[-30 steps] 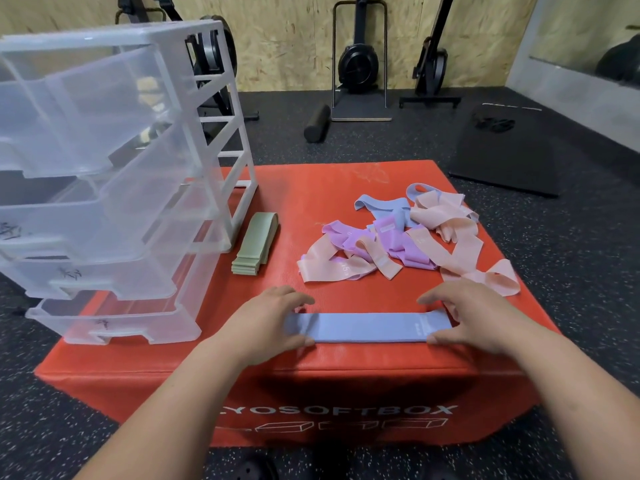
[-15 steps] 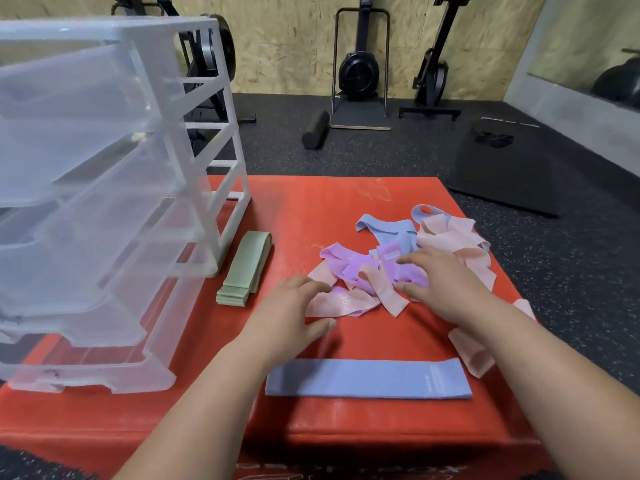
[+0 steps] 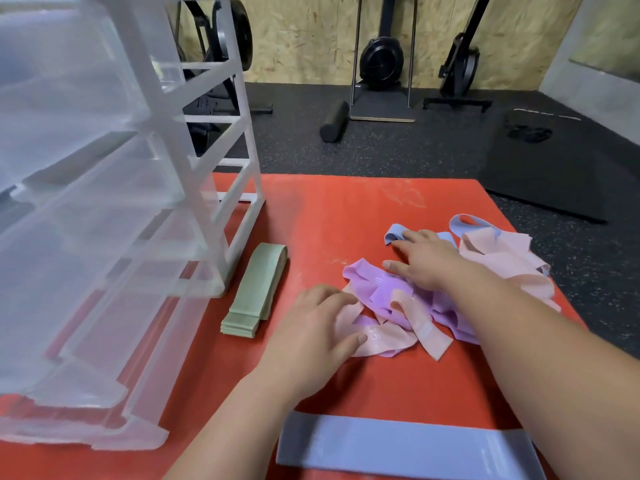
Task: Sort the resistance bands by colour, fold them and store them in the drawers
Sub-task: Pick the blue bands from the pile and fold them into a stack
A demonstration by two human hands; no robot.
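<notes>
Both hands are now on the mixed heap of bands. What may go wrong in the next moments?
1. The blue band under the right hand is tangled with the pink bands and purple bands; pulling it may drag those along and scatter them.
2. One end of the flat blue band lies under the right forearm; drawing the arm back may crumple or shift it.

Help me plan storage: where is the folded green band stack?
Head view, left of centre: the folded green fabric band stack lies beside the clear plastic drawer unit.
</notes>
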